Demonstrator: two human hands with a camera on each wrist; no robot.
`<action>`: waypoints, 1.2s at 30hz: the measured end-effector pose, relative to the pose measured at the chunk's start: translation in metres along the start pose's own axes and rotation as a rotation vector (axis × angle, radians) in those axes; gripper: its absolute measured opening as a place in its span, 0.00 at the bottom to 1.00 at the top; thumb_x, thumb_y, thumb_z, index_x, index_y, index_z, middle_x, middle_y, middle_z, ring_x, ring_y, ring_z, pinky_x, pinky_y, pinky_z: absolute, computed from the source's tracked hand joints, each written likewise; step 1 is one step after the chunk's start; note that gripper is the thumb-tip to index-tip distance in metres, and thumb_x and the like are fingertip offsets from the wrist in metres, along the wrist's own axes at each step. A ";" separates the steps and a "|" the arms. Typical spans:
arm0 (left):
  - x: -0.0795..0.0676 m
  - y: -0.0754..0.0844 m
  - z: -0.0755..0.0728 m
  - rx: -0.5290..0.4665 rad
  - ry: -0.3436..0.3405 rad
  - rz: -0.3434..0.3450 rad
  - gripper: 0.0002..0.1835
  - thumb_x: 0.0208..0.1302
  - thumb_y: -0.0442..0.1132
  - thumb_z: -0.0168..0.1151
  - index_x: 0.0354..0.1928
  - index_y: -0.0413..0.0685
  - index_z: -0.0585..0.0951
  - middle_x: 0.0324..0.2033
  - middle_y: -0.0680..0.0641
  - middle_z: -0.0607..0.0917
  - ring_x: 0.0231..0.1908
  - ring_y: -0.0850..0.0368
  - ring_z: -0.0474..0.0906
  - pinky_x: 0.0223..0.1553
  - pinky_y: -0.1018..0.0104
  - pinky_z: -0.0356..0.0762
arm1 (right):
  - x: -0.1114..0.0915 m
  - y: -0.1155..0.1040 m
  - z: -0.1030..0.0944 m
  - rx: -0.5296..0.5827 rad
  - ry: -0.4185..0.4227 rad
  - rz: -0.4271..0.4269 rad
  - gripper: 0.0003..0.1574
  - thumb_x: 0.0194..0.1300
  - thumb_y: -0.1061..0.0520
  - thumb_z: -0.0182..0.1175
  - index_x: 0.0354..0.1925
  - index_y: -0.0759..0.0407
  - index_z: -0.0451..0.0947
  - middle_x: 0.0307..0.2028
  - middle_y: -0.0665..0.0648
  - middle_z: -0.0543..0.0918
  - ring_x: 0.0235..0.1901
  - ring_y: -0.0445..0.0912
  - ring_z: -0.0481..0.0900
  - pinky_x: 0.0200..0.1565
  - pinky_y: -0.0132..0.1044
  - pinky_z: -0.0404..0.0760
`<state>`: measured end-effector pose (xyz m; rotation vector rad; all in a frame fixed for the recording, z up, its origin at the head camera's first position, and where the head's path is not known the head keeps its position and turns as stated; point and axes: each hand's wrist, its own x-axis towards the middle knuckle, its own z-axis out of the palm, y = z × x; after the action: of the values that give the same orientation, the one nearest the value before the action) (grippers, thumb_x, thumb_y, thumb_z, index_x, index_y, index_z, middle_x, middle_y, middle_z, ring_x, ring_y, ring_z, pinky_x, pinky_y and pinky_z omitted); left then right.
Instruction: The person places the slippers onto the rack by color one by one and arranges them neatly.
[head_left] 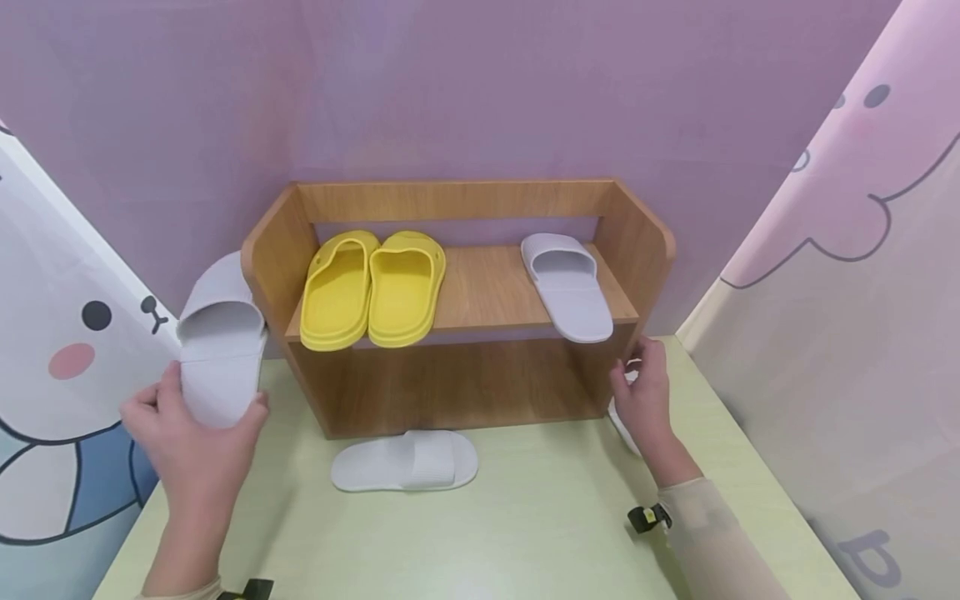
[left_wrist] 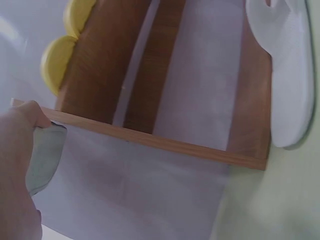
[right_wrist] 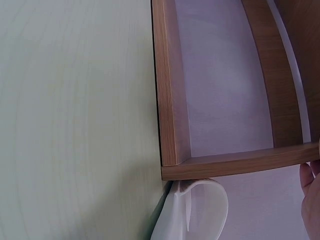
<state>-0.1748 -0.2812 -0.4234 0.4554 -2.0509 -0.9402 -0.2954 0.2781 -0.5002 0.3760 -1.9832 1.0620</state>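
Left of the rack (head_left: pixel 483 287), the left hand (head_left: pixel 198 437) pinches a slipper (head_left: pixel 221 367) by its heel. It looks light and bendy; the heel edges should hold well. The right hand (head_left: pixel 645 404) curls at the rack's right side, grip unclear. A pale table (head_left: pixel 540 525) lies beneath the rack, purple cloth (head_left: pixel 480 92) behind.

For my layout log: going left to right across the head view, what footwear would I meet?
Held pale slipper in the left hand → first yellow clog → second yellow clog → pale slipper on the shelf → slipper partly hidden by the right hand.
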 end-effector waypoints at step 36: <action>-0.008 0.043 -0.014 -0.230 0.202 0.255 0.58 0.40 0.37 0.87 0.81 0.64 0.75 0.61 0.66 0.61 0.70 0.60 0.62 0.62 0.69 0.66 | -0.001 -0.002 0.000 -0.027 0.007 0.017 0.27 0.64 0.80 0.59 0.61 0.78 0.70 0.49 0.71 0.76 0.46 0.55 0.79 0.42 0.35 0.80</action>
<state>-0.1588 -0.2546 -0.3895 0.1538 -1.7451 -0.9203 -0.2937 0.2763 -0.4997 0.3410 -1.9958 1.0443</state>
